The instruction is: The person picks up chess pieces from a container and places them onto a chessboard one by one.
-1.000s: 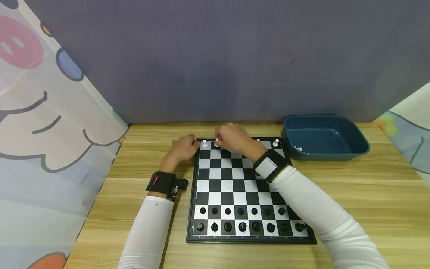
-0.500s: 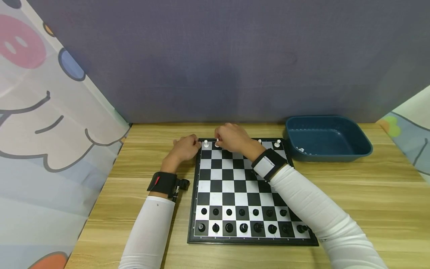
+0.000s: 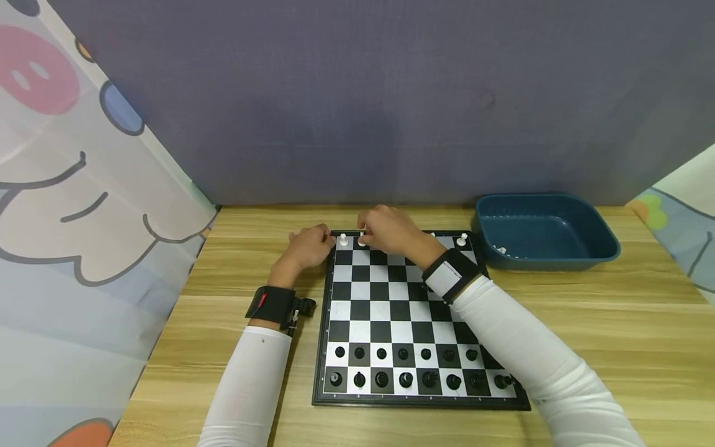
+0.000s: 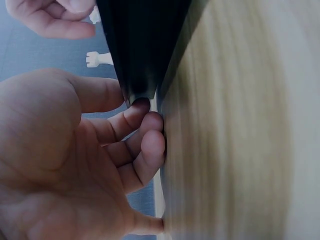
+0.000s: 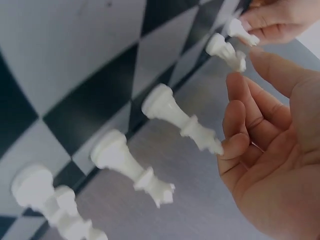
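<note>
A chessboard (image 3: 370, 290) lies on the wooden table. My left hand (image 3: 308, 247) grips its far left corner; in the left wrist view the thumb and forefinger meet at the black rim (image 4: 142, 45). On the far row, my right hand (image 3: 391, 230) pinches the top of a white knight (image 5: 225, 51) between thumb and fingertips; the piece's base is at the board. A white rook (image 3: 343, 239) stands beside it in the corner square. Several taller white pieces (image 5: 167, 107) stand along the same row, partly hidden by my right hand in the head view.
Two rows of black chess pieces (image 3: 406, 379) stand along the near side of the board. A dark blue plastic basin (image 3: 547, 257), right of the board, holds a few small white pieces (image 3: 501, 249). A grey partition (image 3: 346, 124) rises behind the table.
Both hands keep their places, the left at the board's corner and the right at the knight. The whole head view has shifted very slightly.
</note>
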`<state>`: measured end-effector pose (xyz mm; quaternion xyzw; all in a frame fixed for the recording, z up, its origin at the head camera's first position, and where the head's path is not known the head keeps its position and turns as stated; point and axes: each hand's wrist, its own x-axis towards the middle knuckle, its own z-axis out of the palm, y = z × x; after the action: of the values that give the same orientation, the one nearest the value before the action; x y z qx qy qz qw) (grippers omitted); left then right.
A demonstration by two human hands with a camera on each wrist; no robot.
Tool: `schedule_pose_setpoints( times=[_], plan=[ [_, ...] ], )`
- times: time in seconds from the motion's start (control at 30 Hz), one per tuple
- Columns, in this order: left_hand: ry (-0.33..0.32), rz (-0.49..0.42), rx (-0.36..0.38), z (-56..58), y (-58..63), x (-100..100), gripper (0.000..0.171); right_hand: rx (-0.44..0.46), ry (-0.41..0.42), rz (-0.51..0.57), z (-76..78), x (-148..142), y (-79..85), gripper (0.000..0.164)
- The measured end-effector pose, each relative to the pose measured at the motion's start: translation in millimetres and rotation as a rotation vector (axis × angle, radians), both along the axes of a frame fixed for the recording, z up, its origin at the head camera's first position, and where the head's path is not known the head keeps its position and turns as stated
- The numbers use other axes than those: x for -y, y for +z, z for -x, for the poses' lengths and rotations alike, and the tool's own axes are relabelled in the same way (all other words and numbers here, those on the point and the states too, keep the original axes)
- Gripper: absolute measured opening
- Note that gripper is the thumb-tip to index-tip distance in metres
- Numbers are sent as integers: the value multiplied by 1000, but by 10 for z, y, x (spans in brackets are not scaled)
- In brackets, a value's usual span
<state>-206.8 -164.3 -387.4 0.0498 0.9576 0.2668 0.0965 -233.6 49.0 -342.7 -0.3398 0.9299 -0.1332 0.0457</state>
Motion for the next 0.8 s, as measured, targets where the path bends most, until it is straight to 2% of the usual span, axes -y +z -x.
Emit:
schedule_pose_setpoints(
  times=[0.23,0.47,0.8],
  plan=[
    [2,-6,16,-11,16,26,24,6,-11,72,-23,-169,177,27],
    [-2,-5,13,-19,-3,41,23,3,-76,167,-101,-550,363,24],
    [-1,-14,25,-32,9,103,24,-1,-231,308,-109,-1188,350,20]
  ],
)
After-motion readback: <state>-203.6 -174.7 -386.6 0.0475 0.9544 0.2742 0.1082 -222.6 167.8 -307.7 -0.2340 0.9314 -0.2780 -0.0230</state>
